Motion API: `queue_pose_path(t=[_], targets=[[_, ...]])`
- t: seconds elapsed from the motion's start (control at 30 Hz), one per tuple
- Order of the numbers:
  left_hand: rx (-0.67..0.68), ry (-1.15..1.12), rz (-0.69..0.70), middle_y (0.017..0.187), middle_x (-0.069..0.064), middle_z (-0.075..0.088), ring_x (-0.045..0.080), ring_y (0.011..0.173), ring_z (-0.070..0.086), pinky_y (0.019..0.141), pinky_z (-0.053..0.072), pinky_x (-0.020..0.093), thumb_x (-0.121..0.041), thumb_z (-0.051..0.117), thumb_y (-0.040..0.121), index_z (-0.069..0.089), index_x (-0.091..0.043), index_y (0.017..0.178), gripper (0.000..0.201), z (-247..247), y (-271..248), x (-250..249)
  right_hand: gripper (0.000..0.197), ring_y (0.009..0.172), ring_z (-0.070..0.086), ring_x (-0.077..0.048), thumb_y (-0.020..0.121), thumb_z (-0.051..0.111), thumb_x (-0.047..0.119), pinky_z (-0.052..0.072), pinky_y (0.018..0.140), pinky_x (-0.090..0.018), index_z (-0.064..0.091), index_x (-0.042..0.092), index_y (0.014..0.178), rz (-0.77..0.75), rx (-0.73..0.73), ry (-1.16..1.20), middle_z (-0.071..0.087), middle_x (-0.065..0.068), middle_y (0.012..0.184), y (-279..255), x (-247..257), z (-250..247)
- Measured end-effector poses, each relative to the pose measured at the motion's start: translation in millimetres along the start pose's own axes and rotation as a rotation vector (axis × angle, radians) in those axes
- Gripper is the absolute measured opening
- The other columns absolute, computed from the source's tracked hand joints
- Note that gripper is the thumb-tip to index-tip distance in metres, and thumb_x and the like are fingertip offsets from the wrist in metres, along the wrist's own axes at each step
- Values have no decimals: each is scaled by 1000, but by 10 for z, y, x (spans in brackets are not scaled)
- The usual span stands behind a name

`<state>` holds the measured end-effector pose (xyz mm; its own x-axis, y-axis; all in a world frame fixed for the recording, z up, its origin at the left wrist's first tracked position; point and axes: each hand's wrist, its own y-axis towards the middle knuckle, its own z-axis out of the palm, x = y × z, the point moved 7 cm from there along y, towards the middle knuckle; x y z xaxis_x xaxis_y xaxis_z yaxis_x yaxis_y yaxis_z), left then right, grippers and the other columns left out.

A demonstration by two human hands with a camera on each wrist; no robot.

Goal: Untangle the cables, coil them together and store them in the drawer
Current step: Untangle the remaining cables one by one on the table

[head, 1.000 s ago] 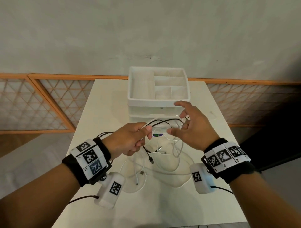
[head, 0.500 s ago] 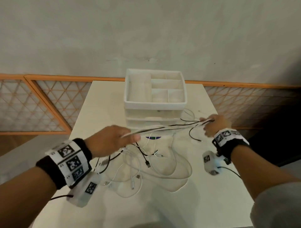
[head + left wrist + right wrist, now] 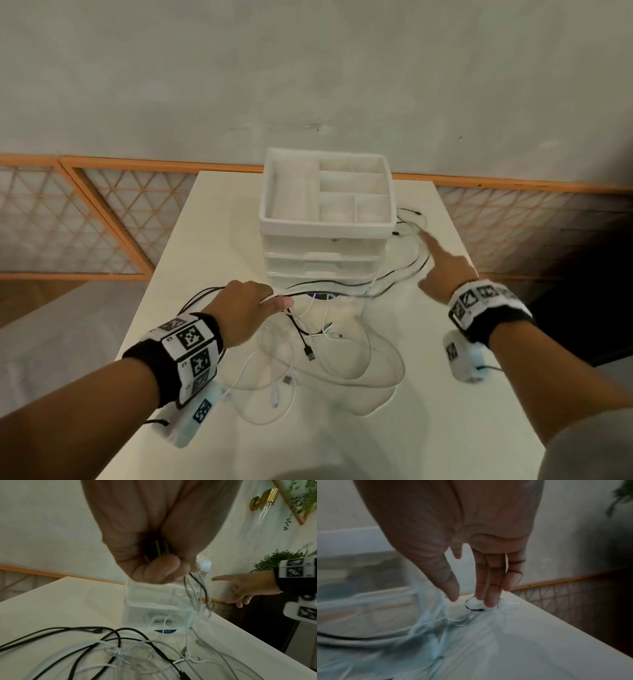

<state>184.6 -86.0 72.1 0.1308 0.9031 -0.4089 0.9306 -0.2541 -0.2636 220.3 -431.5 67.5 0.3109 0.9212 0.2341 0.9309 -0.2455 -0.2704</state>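
Note:
Several black and white cables (image 3: 308,349) lie tangled on the white table (image 3: 212,240) in front of a white drawer unit (image 3: 323,248). My left hand (image 3: 274,301) grips a bundle of strands in its curled fingers (image 3: 163,572). From there the strands (image 3: 400,274) run right, past the drawer fronts, to loose ends (image 3: 411,219) beside the unit. My right hand (image 3: 424,258) hovers over those strands with straight fingers (image 3: 488,595) and holds nothing; the fingertips reach a small cable loop (image 3: 476,608). All the drawers look shut.
The unit's top is an open tray (image 3: 274,222) with bare compartments. The table's right edge (image 3: 479,281) runs close beside my right hand. An orange lattice rail (image 3: 102,212) and a wall stand behind the table. A plant (image 3: 278,559) shows at the right.
My right hand had drawn the strands out to the right in a pinch; it has now let them go and opened, and they sag onto the table. My left hand keeps its grip.

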Motion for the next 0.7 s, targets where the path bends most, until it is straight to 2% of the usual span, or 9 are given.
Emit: queue_pose_path(t=[0.13, 0.2, 0.27, 0.33, 0.4, 0.5, 0.6, 0.63, 0.7], targets=[[37, -101, 138, 58, 0, 43, 14, 55, 39, 54, 32, 22, -74, 38, 80, 42, -9, 64, 67, 31, -18, -243, 73, 63, 64, -5, 81, 76, 37, 51, 73, -25, 36, 49, 140, -355, 172, 300, 69, 5, 63, -654, 761, 292], [29, -209, 245, 53, -5, 41, 9, 50, 37, 53, 32, 19, -68, 39, 86, 40, -14, 60, 61, 27, -67, -435, 47, 49, 63, -6, 83, 74, 44, 51, 58, -23, 53, 47, 124, -414, 360, 414, 66, 5, 54, -972, 1074, 530], [5, -278, 325, 52, -5, 38, 9, 49, 36, 53, 31, 20, -55, 45, 96, 39, -14, 58, 56, -5, -108, -539, 17, 47, 66, -14, 89, 66, 42, 52, 53, -25, 65, 27, 97, -339, 457, 312, 67, 2, 55, -968, 1071, 699], [43, -266, 353, 53, -6, 34, 10, 49, 33, 53, 31, 21, -48, 46, 99, 35, -15, 58, 54, 15, -149, -501, 19, 55, 69, -20, 91, 61, 35, 53, 56, -26, 63, 19, 80, -218, 461, 175, 72, -4, 66, -809, 834, 723], [146, -150, 339, 55, -5, 36, 9, 52, 35, 58, 34, 23, -49, 40, 101, 34, -17, 59, 53, 156, -204, -398, 18, 75, 70, -29, 88, 62, 30, 54, 67, -30, 60, 22, 72, -166, 200, 68, 74, -6, 81, -603, 612, 539], [257, -1, 202, 73, 6, 57, 24, 74, 55, 73, 40, 33, -45, 33, 104, 42, -19, 65, 48, 460, -275, -189, 7, 71, 65, -29, 82, 72, 24, 49, 68, -29, 66, 21, 78, -259, -374, 246, 68, 3, 73, -660, 601, 289], [326, 11, -26, 109, 15, 67, 32, 99, 64, 79, 47, 34, -21, 35, 104, 61, -4, 100, 31, 662, -347, 52, 38, 68, 62, -17, 82, 73, 26, 52, 80, -29, 60, 33, 117, -305, -183, 376, 65, 14, 94, -761, 722, 728], [320, -32, -82, 112, 15, 66, 32, 98, 65, 79, 49, 34, -16, 36, 103, 60, -3, 108, 28, 674, -359, 124, 52, 72, 62, -16, 83, 71, 29, 52, 83, -30, 49, 39, 128, -290, -99, 361, 63, 16, 101, -811, 731, 896], [261, -263, -174, 105, 1, 66, 27, 79, 65, 66, 51, 32, -15, 37, 102, 58, -6, 99, 23, 641, -361, 258, 53, 71, 63, -16, 83, 67, 31, 54, 76, -33, 37, 40, 126, -286, -115, 351, 63, 18, 99, -956, 732, 1078]])
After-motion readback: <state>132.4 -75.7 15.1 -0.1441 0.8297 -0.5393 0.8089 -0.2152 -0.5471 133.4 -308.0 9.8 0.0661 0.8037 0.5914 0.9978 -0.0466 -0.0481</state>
